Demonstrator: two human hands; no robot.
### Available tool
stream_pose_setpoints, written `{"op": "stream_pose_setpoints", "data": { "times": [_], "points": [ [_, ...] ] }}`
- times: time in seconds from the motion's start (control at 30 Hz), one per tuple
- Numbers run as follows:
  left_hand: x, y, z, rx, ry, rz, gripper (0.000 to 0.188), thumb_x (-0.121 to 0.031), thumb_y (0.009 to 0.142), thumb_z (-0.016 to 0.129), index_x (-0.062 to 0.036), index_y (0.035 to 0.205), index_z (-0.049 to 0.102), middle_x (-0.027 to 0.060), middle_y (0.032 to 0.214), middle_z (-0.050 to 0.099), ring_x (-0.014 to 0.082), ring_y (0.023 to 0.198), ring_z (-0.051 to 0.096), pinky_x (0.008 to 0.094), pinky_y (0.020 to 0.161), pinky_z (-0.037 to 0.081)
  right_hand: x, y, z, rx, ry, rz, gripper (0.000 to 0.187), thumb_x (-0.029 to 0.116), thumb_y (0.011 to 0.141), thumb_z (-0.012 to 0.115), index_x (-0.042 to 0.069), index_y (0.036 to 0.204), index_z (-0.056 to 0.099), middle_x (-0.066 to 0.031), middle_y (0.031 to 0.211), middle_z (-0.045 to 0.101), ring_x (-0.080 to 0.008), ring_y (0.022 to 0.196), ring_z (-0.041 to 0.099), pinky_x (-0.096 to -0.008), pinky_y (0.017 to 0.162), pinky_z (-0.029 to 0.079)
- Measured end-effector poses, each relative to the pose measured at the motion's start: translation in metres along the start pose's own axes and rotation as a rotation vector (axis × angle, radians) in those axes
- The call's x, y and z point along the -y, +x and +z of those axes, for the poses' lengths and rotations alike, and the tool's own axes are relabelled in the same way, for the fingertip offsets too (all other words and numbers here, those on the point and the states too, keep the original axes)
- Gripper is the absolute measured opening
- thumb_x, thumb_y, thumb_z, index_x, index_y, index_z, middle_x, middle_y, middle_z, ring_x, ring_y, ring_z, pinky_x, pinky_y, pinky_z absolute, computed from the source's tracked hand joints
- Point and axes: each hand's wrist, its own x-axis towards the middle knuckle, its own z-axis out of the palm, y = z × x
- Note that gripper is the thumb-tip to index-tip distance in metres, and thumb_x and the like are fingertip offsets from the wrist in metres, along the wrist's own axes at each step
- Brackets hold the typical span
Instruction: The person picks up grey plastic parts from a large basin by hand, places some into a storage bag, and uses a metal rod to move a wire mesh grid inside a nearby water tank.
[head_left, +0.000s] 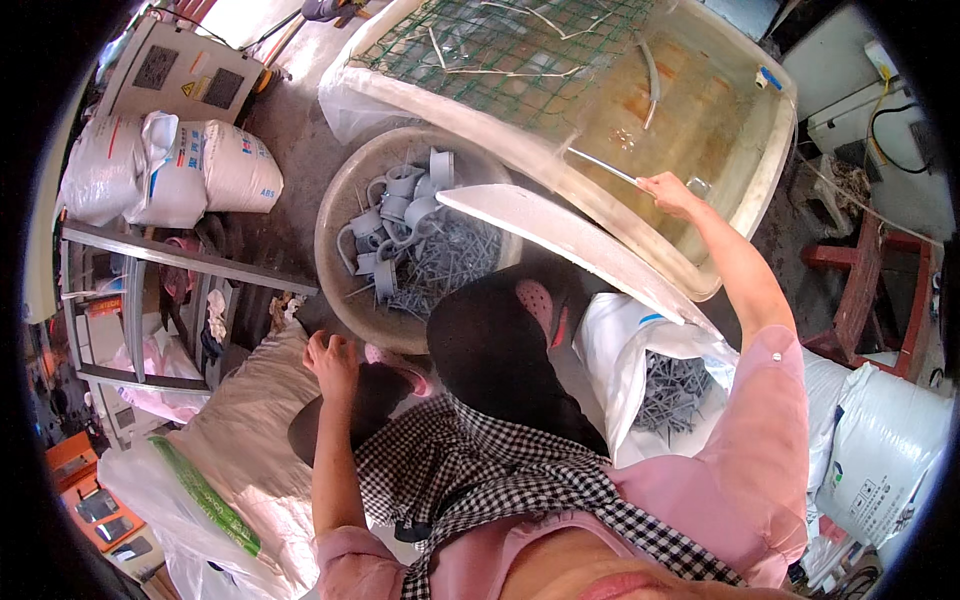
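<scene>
My right hand [670, 194] is closed around a thin light-coloured rod [605, 167], held over the near edge of a large white water tank [500, 128]. The rod reaches leftward from my fist; its far end lies near the tank rim. My left hand [332, 362] hangs beside the round basin [333, 255], fingers loosely bent and apart, with nothing visible in them. In the basin lie grey plastic ring-shaped pieces [398, 210] and a heap of thin grey plastic pieces [455, 262]. A long white board [560, 237] slants from the basin toward my right arm.
Green netting [480, 40] covers the tank's left part; a hose [652, 85] dips into its water. An open white sack [605, 375] of grey pieces stands by my right knee. Full sacks [240, 168] and a metal frame [180, 250] are left; a red-brown stand [850, 285] is right.
</scene>
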Motion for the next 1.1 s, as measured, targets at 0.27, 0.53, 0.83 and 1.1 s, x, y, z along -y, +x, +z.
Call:
{"op": "stream_pose_setpoints", "data": {
  "times": [0.27,0.53,0.83,1.1],
  "points": [
    [-0.011,0.012,-0.004,0.032,-0.046,0.040,0.017,-0.020,0.081,0.062,-0.0060,0.090,0.058,0.0181,0.116,0.046,0.0365,0.112,0.040,0.0499,0.095,0.023,-0.010,0.004,0.021,-0.218,-0.056,-0.218,0.044,0.045,0.086,0.053,0.003,0.091,0.065,-0.0223,0.073,0.060,-0.0319,0.069,0.060,-0.0415,0.067,0.045],
    [-0.005,0.010,-0.003,-0.034,-0.015,0.029,0.018,-0.019,0.077,0.065,-0.0067,0.088,0.058,0.0181,0.113,0.048,0.0337,0.110,0.042,0.0482,0.094,0.026,0.001,0.022,0.002,-0.214,-0.204,-0.171,0.045,0.042,0.090,0.050,-0.001,0.090,0.064,-0.0178,0.065,0.057,-0.0256,0.059,0.053,-0.0392,0.061,0.044],
    [-0.004,0.008,0.000,0.041,-0.064,0.025,0.015,-0.018,0.081,0.063,-0.0059,0.089,0.058,0.0185,0.116,0.045,0.0361,0.113,0.039,0.0492,0.095,0.023,-0.004,-0.006,-0.003,0.004,0.070,0.065,0.043,0.046,0.086,0.053,0.005,0.082,0.068,-0.0159,0.067,0.059,-0.0256,0.061,0.056,-0.0384,0.059,0.044],
    [-0.004,0.010,-0.009,-0.067,-0.034,0.004,0.016,-0.019,0.076,0.064,-0.0067,0.084,0.059,0.0183,0.112,0.049,0.0334,0.110,0.043,0.0481,0.094,0.027,0.010,-0.005,0.023,-0.106,-0.066,0.028,0.043,0.043,0.088,0.051,0.003,0.079,0.064,-0.0116,0.062,0.051,-0.0217,0.057,0.048,-0.0360,0.054,0.037]
  ]
}}
